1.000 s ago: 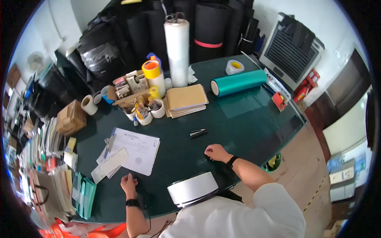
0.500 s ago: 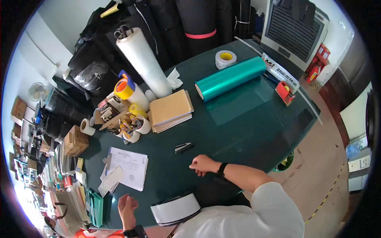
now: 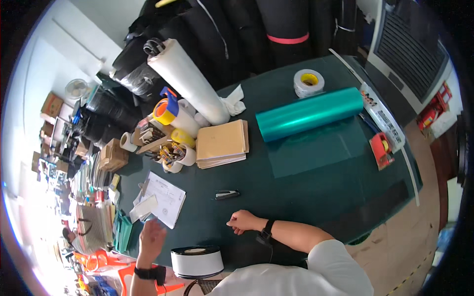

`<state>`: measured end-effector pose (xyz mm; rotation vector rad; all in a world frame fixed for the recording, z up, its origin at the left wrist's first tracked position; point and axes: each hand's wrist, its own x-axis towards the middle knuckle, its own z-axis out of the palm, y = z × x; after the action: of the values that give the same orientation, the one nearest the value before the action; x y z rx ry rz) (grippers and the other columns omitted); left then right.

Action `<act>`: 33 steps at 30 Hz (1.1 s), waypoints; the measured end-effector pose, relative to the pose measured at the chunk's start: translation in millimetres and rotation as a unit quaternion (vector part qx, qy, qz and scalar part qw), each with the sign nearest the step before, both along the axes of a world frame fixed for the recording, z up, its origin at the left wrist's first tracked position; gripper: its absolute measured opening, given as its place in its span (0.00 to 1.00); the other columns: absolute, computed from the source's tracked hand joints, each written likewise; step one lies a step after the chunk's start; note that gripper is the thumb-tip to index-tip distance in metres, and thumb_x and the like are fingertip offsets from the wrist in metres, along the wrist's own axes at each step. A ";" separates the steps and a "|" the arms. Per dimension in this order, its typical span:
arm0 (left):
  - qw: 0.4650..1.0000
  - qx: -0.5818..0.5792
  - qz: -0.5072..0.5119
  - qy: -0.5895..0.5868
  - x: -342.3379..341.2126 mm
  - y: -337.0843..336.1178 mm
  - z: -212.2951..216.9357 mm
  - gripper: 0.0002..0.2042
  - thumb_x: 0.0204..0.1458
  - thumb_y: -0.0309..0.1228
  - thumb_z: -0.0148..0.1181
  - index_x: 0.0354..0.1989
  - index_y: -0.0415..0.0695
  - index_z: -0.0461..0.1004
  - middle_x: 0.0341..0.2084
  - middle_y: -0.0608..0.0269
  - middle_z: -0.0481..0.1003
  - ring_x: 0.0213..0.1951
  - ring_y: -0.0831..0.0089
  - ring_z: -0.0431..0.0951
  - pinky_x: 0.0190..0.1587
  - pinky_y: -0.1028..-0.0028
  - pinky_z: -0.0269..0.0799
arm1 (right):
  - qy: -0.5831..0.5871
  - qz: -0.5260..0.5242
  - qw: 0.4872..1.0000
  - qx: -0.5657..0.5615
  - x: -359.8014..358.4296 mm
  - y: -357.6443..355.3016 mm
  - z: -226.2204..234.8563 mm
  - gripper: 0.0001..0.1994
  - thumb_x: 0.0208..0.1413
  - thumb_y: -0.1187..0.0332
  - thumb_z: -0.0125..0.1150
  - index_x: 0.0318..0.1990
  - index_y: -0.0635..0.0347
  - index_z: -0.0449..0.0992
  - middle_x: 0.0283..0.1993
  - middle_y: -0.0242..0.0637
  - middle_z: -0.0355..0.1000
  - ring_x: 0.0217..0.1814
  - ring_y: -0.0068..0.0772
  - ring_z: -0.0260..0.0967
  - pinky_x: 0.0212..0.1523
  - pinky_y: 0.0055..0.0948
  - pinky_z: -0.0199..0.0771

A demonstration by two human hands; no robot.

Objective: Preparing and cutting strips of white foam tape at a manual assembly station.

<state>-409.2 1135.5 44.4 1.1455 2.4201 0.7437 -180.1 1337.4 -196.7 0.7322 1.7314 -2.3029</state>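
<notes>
1. The small black stapler [image 3: 227,194] lies on the worktop [image 3: 276,207], just past the right hand [image 3: 243,222] and not touching it. It is long and thin and lies nearly side to side, with its right end a bit farther away. I can't tell which end is the front.
2. The white papers [image 3: 168,200] are near the left hand [image 3: 152,238]. Their long way slants from far left to near right, and a paper slip [image 3: 143,207] lies across their left side.
3. The top sheet has rows of print and a round stamp mark, too small to read. The long white pack [image 3: 382,117] at the far right has dark print on it.
4. The right arm comes in from the right. Its hand is low by the worktop, knuckles up, fingers pointing left and curled loosely closed. Nothing shows in it.
5. The left arm comes up from the bottom edge, its hand pointing away from the body. It is blurry, so I can't tell if it is open or closed.
</notes>
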 end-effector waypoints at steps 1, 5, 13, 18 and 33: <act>1.000 0.004 0.008 0.001 0.8 18.6 4.7 0.22 0.53 0.26 0.65 0.56 0.38 0.68 0.38 0.59 0.77 0.37 0.80 0.76 0.37 0.78 0.74 | -0.012 0.015 0.999 -0.026 1.0 3.8 0.4 0.15 0.62 0.61 0.61 0.40 0.68 0.76 0.33 0.41 0.78 0.30 0.30 0.80 0.30 0.28 0.83; 0.999 -0.030 -0.041 0.002 -0.7 63.8 -16.4 0.24 0.53 0.32 0.66 0.57 0.39 0.68 0.40 0.53 0.77 0.42 0.69 0.78 0.42 0.71 0.75 | -0.004 0.093 0.996 0.000 17.4 10.0 3.7 0.16 0.63 0.60 0.60 0.43 0.67 0.76 0.36 0.40 0.78 0.34 0.30 0.79 0.34 0.28 0.83; 0.971 -0.137 -0.190 0.038 17.4 69.8 -31.3 0.27 0.54 0.36 0.66 0.60 0.39 0.67 0.48 0.48 0.77 0.47 0.59 0.79 0.47 0.66 0.75 | 0.018 -0.004 0.999 -0.033 35.5 7.8 -2.4 0.14 0.64 0.62 0.60 0.45 0.66 0.76 0.37 0.38 0.77 0.36 0.27 0.79 0.37 0.26 0.82; 0.979 -0.133 -0.152 0.009 6.3 36.4 -9.5 0.27 0.54 0.36 0.67 0.61 0.39 0.67 0.49 0.49 0.76 0.47 0.61 0.79 0.48 0.66 0.75 | -0.056 -0.014 0.998 0.025 50.3 11.4 21.9 0.12 0.64 0.64 0.60 0.45 0.64 0.77 0.37 0.36 0.78 0.36 0.25 0.77 0.38 0.24 0.80; 0.979 -0.018 -0.165 -0.119 -66.3 -67.2 -36.1 0.26 0.58 0.40 0.64 0.61 0.40 0.67 0.48 0.52 0.77 0.45 0.64 0.79 0.48 0.67 0.77 | -0.298 -0.017 0.852 0.430 209.3 74.6 366.0 0.25 0.51 0.60 0.72 0.55 0.62 0.75 0.44 0.44 0.78 0.44 0.38 0.78 0.44 0.33 0.78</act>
<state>-475.5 1068.2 8.3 1.3174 1.9757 0.6814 29.2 1411.9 169.3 1.4145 2.3212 -0.9792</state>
